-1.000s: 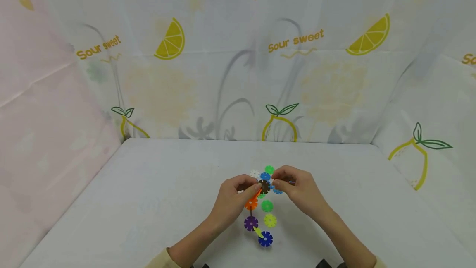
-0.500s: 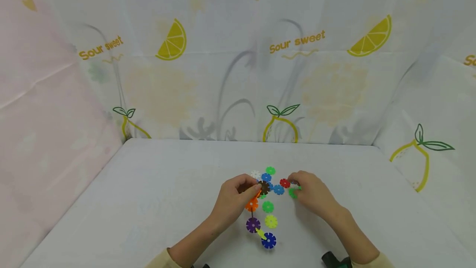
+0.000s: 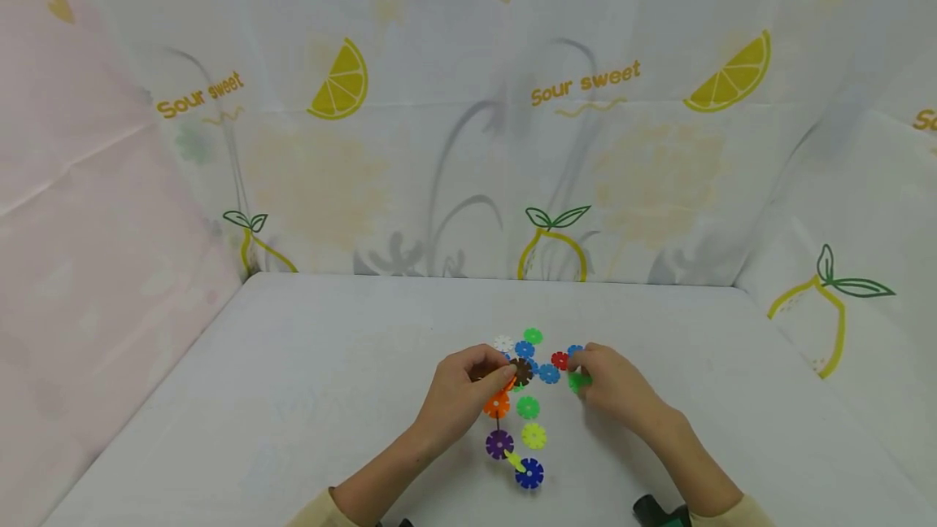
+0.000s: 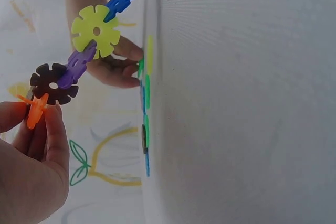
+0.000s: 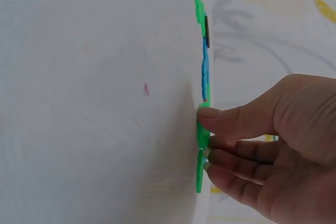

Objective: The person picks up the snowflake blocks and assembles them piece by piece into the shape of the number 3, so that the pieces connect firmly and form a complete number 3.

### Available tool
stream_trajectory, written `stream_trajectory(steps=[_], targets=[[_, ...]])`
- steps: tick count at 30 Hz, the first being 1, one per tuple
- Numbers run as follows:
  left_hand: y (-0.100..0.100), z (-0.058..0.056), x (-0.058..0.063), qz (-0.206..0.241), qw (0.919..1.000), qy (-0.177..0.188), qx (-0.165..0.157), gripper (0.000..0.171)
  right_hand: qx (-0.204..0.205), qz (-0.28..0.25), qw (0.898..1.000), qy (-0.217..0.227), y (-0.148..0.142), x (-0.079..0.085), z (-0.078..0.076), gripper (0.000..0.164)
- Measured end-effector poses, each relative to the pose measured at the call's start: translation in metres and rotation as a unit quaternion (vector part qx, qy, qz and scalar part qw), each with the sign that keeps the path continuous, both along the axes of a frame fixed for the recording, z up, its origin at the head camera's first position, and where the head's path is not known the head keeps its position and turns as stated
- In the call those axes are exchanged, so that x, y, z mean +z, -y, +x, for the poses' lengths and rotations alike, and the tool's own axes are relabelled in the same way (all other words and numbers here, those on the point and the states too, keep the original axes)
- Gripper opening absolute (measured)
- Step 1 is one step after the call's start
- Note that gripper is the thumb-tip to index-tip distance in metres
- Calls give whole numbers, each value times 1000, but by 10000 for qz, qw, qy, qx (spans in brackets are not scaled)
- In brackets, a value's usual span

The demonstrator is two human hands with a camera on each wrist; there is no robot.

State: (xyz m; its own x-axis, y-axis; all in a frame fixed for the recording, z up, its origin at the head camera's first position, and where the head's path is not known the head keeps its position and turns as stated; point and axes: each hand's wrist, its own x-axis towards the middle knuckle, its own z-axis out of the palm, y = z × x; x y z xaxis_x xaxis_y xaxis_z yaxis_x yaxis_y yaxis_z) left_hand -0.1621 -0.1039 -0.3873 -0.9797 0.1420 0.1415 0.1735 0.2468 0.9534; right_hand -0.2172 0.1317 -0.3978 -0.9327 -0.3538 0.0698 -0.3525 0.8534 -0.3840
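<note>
My left hand (image 3: 464, 389) holds up a chain of notched plastic discs, pinching its orange end between thumb and fingers. Down the chain follow an orange disc (image 3: 497, 405), a dark brown disc (image 4: 53, 84), a purple disc (image 3: 500, 444), a yellow disc (image 4: 96, 31) and a dark blue disc (image 3: 529, 474). At the right of the loose discs, my right hand (image 3: 618, 385) has its fingertips down at the table. Its thumb and fingers pinch a green disc (image 5: 203, 127), partly hidden by them. A red disc (image 3: 560, 360) lies just left of those fingertips.
Loose discs lie on the white table (image 3: 329, 397): several green and blue ones, a white disc (image 3: 503, 343), a brown disc (image 3: 523, 372) and a yellow-green disc (image 3: 534, 436). Printed cloth (image 3: 410, 185) stands behind and at both sides.
My right hand has moved right, from beside the left hand to the green disc near the red one. The left hand keeps the chain almost in place.
</note>
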Motion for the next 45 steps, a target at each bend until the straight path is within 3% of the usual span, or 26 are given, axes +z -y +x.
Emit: stream_trajectory(steps=[7,12,17,23,32,40,45], targets=[[0,0,0,-53,10000,-20,11,19,84,-246,9996,123,-2,1,-1,21],[0,-1,0,-73,10000,1,22,16,454,-702,9963,174,-5,7,-1,19],[0,-1,-1,-86,10000,34,28,14,859,-1382,9865,178,-6,14,-1,14],[0,-1,-2,7,9999,107,-16,19,927,-1902,9772,183,-2,23,3,9],[1,-2,-1,106,9997,196,-77,17,1038,-2433,9642,-182,3,33,11,14],[1,-2,0,188,9995,205,-137,17,1372,-2855,9483,-180,8,38,18,15],[1,-2,0,241,9993,202,-181,19,1577,-2900,9431,-401,10,37,20,19]])
